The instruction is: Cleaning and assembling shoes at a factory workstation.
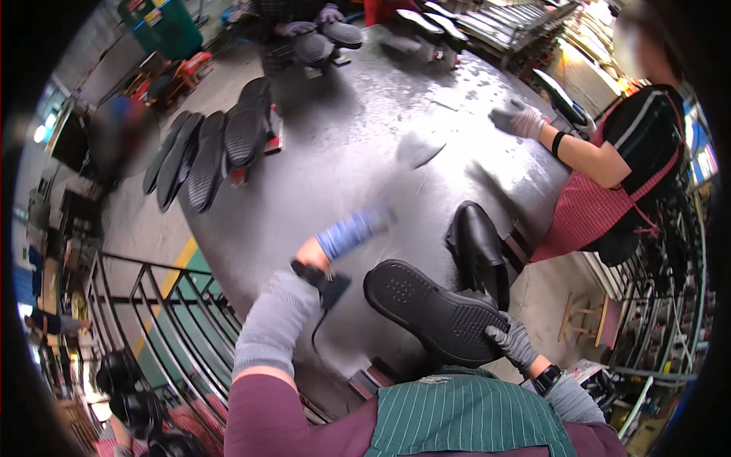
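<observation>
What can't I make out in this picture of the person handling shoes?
All in the head view:
Left hand: its fingers are blurred, so I can't tell whether it holds anything.
Held shoe: its sole faces the camera and hides most of the upper.
Right hand: some fingers are hidden behind that shoe.
Far co-worker: the head is cut off by the top edge.
Pale patch on the table: too blurred to identify.

shiny grey table (pixel 259 206), pale floor (pixel 135 225), yellow line (pixel 187 252), black railing (pixel 148 264)
</observation>
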The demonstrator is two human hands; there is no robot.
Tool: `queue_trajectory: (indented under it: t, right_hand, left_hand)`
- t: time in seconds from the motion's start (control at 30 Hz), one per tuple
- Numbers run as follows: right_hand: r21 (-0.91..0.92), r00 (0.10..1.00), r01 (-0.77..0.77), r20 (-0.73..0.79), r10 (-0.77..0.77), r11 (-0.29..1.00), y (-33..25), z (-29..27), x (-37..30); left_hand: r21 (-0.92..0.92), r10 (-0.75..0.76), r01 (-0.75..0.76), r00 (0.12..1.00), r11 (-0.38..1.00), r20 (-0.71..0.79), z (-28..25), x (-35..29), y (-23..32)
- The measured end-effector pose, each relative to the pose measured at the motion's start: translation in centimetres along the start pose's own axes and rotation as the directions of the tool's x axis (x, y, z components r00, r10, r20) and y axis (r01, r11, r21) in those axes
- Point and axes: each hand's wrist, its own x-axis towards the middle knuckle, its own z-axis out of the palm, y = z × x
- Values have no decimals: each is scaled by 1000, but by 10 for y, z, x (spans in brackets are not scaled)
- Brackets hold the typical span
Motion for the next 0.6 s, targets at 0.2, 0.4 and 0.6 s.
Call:
queue_trajectory:
  t: [0.2, 0.4, 0.6]
  right_hand:
    - [-41, 906, 88, 418, -63, 995, -30, -5, 65]
    - [27, 668, 83, 740, -75, 996, -66, 82, 36]
    - [18, 398, 211, 911, -103, 977, 9, 136, -32]
  left_hand:
    - [-433, -362, -13, 528, 901, -768, 170, -128, 56]
    - [-191, -179, 60, -158, 980, -971, 196, -206, 58]
    - [-337, -351, 205, 38, 919, -936, 178, -254, 89]
